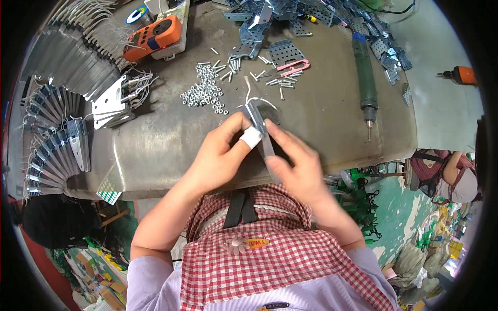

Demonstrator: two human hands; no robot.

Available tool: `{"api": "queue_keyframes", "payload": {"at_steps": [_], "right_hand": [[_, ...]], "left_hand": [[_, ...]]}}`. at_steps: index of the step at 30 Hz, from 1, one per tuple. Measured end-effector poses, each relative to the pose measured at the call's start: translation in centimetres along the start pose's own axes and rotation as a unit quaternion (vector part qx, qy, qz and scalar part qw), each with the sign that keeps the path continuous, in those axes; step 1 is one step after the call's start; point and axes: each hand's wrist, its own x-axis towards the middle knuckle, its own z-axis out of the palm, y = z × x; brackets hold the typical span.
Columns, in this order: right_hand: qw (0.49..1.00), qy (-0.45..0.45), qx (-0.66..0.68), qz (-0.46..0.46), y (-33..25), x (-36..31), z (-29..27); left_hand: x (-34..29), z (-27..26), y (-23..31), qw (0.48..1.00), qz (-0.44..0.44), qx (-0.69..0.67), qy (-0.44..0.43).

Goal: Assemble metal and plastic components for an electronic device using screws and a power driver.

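Observation:
A narrow grey flat metal part (266, 144) with white wires at its far end is held between my hands, above the table's near edge. My left hand (220, 153) pinches its far section; a white wrap covers part of the thumb. My right hand (301, 168), a little smeared by motion, grips the same part from the right, index finger near the wired end and thumb lower down. Beyond my hands lie a heap of small nuts (203, 93), loose screws (234, 66) and pink-handled snips (294, 67). How the wires join the part is hidden by my fingers.
Fanned rows of flat strips with wires (78, 57) and white plates (111, 106) line the left. An orange device (153, 37) stands at the far left. Perforated metal brackets (285, 52) are piled at the back. A green electric screwdriver (366, 78) lies to the right.

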Motion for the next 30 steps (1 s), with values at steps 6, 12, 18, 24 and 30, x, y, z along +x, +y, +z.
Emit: {"api": "queue_keyframes", "payload": {"at_steps": [6, 12, 18, 24, 30], "right_hand": [[0.785, 0.201, -0.573, 0.123, 6.1, 5.5, -14.2], [0.952, 0.267, 0.091, 0.116, 6.1, 5.4, -13.6], [0.805, 0.140, 0.563, 0.123, 2.9, 1.6, -8.0], [0.602, 0.254, 0.749, 0.109, 3.8, 0.6, -5.5], [0.612, 0.271, 0.739, 0.080, 2.7, 0.6, -4.5]], "left_hand": [[-1.8, -2.3, 1.5, 0.991, -0.060, -0.099, -0.061], [-2.5, -3.4, 0.6, 0.984, -0.095, -0.127, -0.074], [-2.2, -3.1, -0.7, 0.976, -0.103, -0.167, -0.095], [-1.9, -3.2, -0.9, 0.976, -0.084, -0.168, -0.107], [-1.9, -3.1, -1.0, 0.979, -0.077, -0.160, -0.102]]}}
